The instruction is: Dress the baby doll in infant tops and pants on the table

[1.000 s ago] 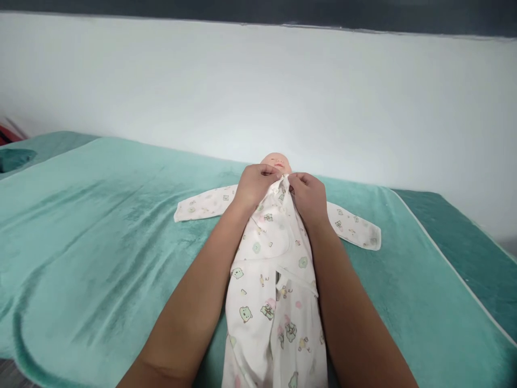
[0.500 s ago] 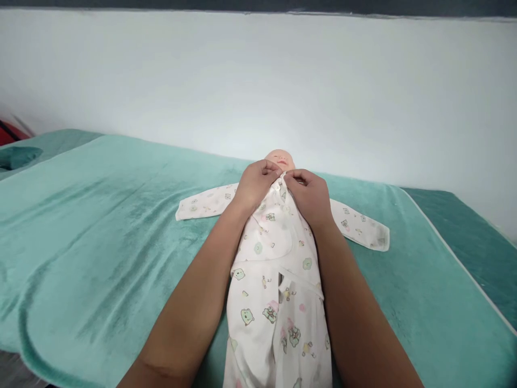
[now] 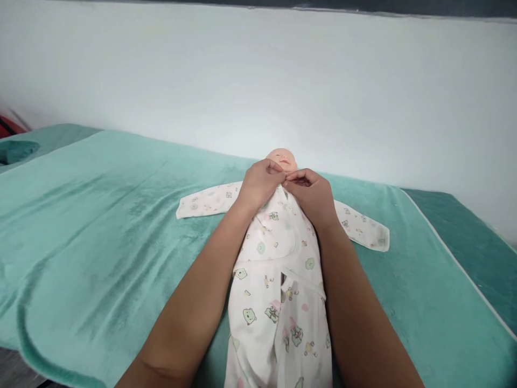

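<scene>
A baby doll (image 3: 283, 157) lies on its back, dressed in a white baby top (image 3: 278, 242) with small bear prints and matching white pants (image 3: 254, 334). My left hand (image 3: 264, 180) pinches the top's neckline just below the doll's chin. Beside it, fingertips touching or nearly so, my right hand (image 3: 313, 191) pinches the same collar edge. Between the hands the fabric is drawn up, and my fingers hide the fastening there. Both printed sleeves lie spread out to the sides, the left sleeve (image 3: 208, 202) and the right sleeve (image 3: 363, 226).
A teal plush blanket (image 3: 100, 242) with soft wrinkles covers the surface under the doll. Behind it rises a white wall (image 3: 202, 81). Darker teal fabric (image 3: 456, 226) shows at the right, and a red object (image 3: 10, 127) at the far left edge.
My fingertips have come closer together at the collar, and the gap in the neckline visible earlier is now covered. The view has shifted slightly; the doll lies as before.
</scene>
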A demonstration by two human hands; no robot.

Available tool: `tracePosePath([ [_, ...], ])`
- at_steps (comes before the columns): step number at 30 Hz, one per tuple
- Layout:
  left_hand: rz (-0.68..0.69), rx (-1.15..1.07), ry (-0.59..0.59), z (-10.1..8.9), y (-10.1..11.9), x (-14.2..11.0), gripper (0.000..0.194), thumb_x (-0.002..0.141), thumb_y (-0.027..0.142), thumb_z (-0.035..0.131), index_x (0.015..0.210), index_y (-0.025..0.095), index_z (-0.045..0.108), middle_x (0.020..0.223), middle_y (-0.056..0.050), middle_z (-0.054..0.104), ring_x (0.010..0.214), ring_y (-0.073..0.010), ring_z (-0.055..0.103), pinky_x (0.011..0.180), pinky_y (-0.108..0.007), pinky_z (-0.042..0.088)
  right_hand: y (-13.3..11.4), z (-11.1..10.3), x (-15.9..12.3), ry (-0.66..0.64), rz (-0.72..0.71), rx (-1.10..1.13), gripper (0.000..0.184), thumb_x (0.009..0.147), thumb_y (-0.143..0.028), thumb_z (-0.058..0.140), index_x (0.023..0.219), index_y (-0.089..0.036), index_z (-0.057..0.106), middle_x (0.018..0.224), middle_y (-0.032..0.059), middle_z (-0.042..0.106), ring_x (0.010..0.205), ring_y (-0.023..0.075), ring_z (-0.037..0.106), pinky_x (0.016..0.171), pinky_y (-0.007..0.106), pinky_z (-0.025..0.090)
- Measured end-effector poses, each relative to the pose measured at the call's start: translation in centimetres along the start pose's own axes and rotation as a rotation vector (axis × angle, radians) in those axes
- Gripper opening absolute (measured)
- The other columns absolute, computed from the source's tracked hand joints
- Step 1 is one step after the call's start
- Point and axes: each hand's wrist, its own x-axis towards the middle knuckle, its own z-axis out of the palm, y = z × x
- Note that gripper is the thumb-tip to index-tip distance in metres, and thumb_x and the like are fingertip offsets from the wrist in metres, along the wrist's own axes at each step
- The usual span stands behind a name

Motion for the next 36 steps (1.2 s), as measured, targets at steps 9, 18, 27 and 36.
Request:
tracePosePath([
  [9, -0.032, -0.006, -0.002, 0.06, 0.28, -0.10, 0.024, 0.066, 0.017, 0.067, 0.090, 0.019, 0.065, 0.079, 0.000, 0.064, 0.069, -0.0142, 0.056, 0.062, -0.027, 0.040, 0.02, 0.01, 0.09, -0.020, 0.003, 0.054, 0.015, 0.068, -0.018, 0.074, 0.081, -0.022, 0.067, 0.086, -0.0005, 0.068, 0.080, 0.0144, 0.060, 0.084, 0.033, 0.050],
  [18, -0.073, -0.180, -0.016, -0.14, 0.21, -0.33, 0.028, 0.063, 0.010, 0.066, 0.090, 0.020, 0.063, 0.078, 0.001, 0.063, 0.065, -0.0123, 0.057, 0.064, -0.028, 0.043, -0.56, -0.09, 0.07, -0.027, 0.108, 0.055, 0.020, 0.068, -0.021, 0.078, 0.085, -0.021, 0.067, 0.075, -0.0035, 0.060, 0.069, 0.0121, 0.053, 0.072, 0.030, 0.046],
  [27, -0.088, -0.225, -0.038, -0.17, 0.14, -0.34, 0.031, 0.063, 0.007, 0.065, 0.091, 0.020, 0.063, 0.085, -0.001, 0.066, 0.068, -0.0130, 0.059, 0.065, -0.028, 0.045, -0.58, 0.11, 0.11, -0.027, 0.110, 0.030, 0.027, 0.068, -0.021, 0.077, 0.091, -0.022, 0.062, 0.081, -0.0033, 0.059, 0.074, 0.0124, 0.053, 0.076, 0.030, 0.047],
  [36, -0.086, -0.256, -0.115, -0.57, -0.17, -0.06, 0.025, 0.065, 0.009, 0.065, 0.087, 0.021, 0.062, 0.080, 0.000, 0.064, 0.068, -0.0133, 0.059, 0.065, -0.027, 0.046, -0.61, 0.08, 0.11, -0.049, 0.092, -0.001, 0.029, 0.069, -0.023, 0.076, 0.093, -0.023, 0.059, 0.084, -0.0024, 0.061, 0.077, 0.0136, 0.056, 0.076, 0.031, 0.048],
])
